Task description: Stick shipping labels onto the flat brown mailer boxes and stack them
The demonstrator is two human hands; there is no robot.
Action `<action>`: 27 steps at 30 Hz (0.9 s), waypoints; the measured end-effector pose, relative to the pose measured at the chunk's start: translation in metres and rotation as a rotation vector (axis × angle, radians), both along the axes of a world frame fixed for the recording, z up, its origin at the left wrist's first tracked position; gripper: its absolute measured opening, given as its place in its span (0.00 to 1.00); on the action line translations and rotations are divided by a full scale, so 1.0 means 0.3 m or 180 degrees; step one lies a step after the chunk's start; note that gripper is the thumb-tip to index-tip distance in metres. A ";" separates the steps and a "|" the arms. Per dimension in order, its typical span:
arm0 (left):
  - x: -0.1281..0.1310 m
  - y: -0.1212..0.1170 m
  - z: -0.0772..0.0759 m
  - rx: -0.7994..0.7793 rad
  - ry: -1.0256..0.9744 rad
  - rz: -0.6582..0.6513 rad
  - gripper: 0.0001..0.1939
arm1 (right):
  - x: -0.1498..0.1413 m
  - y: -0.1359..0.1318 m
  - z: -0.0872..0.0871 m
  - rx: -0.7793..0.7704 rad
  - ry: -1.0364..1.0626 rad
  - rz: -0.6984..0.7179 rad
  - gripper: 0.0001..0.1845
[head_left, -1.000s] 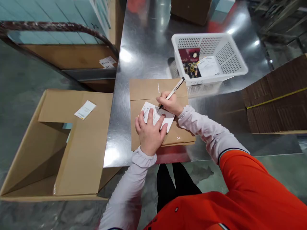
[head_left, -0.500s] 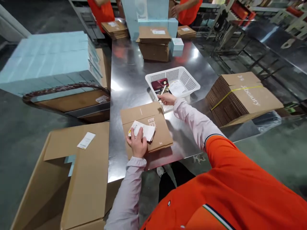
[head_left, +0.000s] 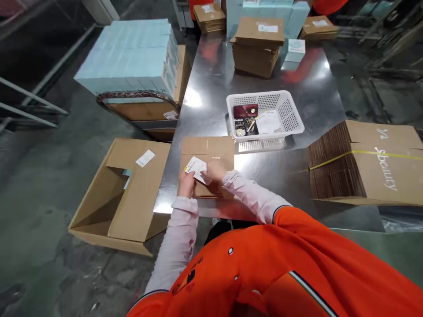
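Note:
A flat folded brown carton (head_left: 207, 144) lies on the steel table in front of me. Above it are white paper slips (head_left: 196, 165) with printing and a yellow corner, apparently a small stack. My left hand (head_left: 187, 183) is closed on their lower left edge, thumb on top. My right hand (head_left: 215, 171) pinches their right side; its fingers are partly hidden. Beyond the carton stands a white plastic basket (head_left: 266, 137), holding a dark red box (head_left: 245, 110), dark cards, white paper (head_left: 268, 122) and a thin white stick, perhaps a pen (head_left: 251, 126).
Yellow-strapped flat cartons (head_left: 393, 163) sit at the right. Behind the basket are more folded cartons (head_left: 256, 55) and a small light-blue box (head_left: 294, 50). On the left are an open carton (head_left: 142, 207) and a cart stacked with light-blue boxes (head_left: 128, 53). Orange-clothed people stand at the far end.
My right hand has come back from the basket to the slips on the carton; the pen-like stick now lies in the basket. My left hand has shifted its grip. The view has turned left.

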State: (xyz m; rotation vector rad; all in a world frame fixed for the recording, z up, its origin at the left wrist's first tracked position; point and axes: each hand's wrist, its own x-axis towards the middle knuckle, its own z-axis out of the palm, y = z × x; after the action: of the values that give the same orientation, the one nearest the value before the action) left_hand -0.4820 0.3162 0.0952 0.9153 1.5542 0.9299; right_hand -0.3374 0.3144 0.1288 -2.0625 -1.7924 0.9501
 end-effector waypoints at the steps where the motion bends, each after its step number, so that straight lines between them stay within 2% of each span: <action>1: 0.013 0.002 0.017 -0.0077 -0.0106 -0.0019 0.08 | -0.035 -0.005 -0.009 -0.0006 -0.0039 -0.0075 0.18; 3: 0.033 -0.001 0.046 -0.0171 -0.0119 -0.0031 0.06 | -0.065 -0.011 -0.022 -0.0056 0.0038 -0.0125 0.21; 4: 0.038 -0.005 0.057 -0.0214 -0.0164 -0.0010 0.05 | -0.064 -0.019 -0.027 -0.0099 0.0279 -0.0145 0.21; 7: 0.040 -0.036 0.070 -0.0190 -0.0432 0.0101 0.05 | -0.044 -0.094 -0.047 -0.0163 0.1428 -0.0405 0.19; 11: -0.002 -0.123 0.074 0.0299 -0.0790 0.0361 0.13 | -0.066 -0.303 -0.073 0.0083 0.3214 -0.0915 0.29; 13: -0.048 -0.181 0.086 0.0263 -0.0761 0.0090 0.12 | -0.109 -0.418 -0.080 0.0249 0.3986 -0.1251 0.35; 15: -0.107 -0.243 0.105 0.0160 -0.0658 -0.0294 0.10 | -0.168 -0.523 -0.085 0.0333 0.4402 -0.1581 0.36; 18: -0.200 -0.331 0.135 0.0214 -0.0675 -0.0669 0.15 | -0.272 -0.647 -0.097 0.0544 0.4687 -0.2058 0.35; 23: -0.308 -0.436 0.153 0.0249 -0.0878 -0.1321 0.22 | -0.409 -0.787 -0.102 0.1104 0.4434 -0.2503 0.34; 27: -0.345 -0.488 0.143 0.0567 -0.0787 -0.1292 0.23 | -0.456 -0.864 -0.076 0.1269 0.4540 -0.2769 0.33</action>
State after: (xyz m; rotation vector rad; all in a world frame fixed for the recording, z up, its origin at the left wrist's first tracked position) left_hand -0.5857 0.1696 0.1381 1.1435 1.0375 0.8568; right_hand -0.4741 0.0552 0.1060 -1.0430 -0.2430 1.1112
